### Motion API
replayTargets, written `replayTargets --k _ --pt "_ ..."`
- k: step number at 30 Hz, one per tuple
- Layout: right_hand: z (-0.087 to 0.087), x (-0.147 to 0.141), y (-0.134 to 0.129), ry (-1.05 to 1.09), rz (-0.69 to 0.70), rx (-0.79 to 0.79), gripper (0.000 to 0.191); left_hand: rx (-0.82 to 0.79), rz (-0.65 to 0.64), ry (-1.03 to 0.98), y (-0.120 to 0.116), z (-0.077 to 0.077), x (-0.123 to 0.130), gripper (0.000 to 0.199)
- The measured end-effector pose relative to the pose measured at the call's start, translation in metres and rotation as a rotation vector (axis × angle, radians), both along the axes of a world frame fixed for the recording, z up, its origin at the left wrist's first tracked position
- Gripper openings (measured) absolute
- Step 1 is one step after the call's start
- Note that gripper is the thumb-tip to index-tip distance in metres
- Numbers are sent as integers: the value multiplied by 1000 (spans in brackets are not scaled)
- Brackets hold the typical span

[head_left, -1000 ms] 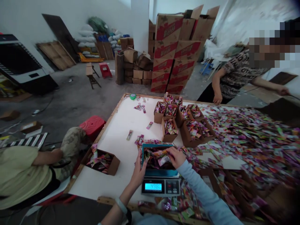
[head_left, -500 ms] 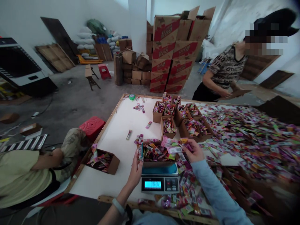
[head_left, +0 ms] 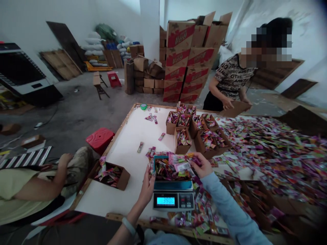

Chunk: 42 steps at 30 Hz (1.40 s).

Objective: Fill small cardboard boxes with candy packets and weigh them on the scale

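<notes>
A digital scale [head_left: 173,200] with a lit blue display stands at the table's near edge. On its pan is an open cardboard box [head_left: 176,180] filled with small, colourful candy packets [head_left: 166,169]. My left hand [head_left: 147,183] holds the box at its left side, fingers along the wall and thumb near the front corner. Over the box's right end, my right hand [head_left: 203,165] is closed on several pink and orange candy packets [head_left: 182,162]. Loose packets [head_left: 204,200] lie right of the scale and in front of it.
More filled boxes [head_left: 182,144] stand beyond the scale, with another box [head_left: 124,178] at left. A large heap of packets [head_left: 276,146] covers the table's right side. One co-worker [head_left: 235,78] holds cardboard across the table; another person [head_left: 33,190] sits at left.
My right hand has moved slightly left with the packets, further over the box. The scale reading has risen. The co-worker across the table has shifted left and lowered the cardboard.
</notes>
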State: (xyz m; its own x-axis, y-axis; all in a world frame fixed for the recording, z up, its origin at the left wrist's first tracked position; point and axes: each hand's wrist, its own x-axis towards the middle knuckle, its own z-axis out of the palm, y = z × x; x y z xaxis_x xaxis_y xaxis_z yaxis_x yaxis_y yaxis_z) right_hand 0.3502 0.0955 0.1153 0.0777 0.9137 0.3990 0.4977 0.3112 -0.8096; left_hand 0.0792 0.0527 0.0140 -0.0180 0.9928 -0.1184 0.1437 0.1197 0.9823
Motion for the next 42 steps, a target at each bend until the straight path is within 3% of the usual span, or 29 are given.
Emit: replayTargets --k 5,13,23,36,42 --pt "12 -11 8 -133 90 70 17 -19 30 -3 -2 0 -2 72" --pt "16 -2 15 130 -15 -56 24 0 58 2 -6 -2 -11 69" --pt "24 -15 20 304 105 -86 30 15 80 22 -5 -5 -15 69" --pt "32 -11 33 382 -48 -24 36 7 88 5 3 -7 -14 71" --pt "39 33 34 426 -172 26 42 0 91 4 8 -3 -15 71"
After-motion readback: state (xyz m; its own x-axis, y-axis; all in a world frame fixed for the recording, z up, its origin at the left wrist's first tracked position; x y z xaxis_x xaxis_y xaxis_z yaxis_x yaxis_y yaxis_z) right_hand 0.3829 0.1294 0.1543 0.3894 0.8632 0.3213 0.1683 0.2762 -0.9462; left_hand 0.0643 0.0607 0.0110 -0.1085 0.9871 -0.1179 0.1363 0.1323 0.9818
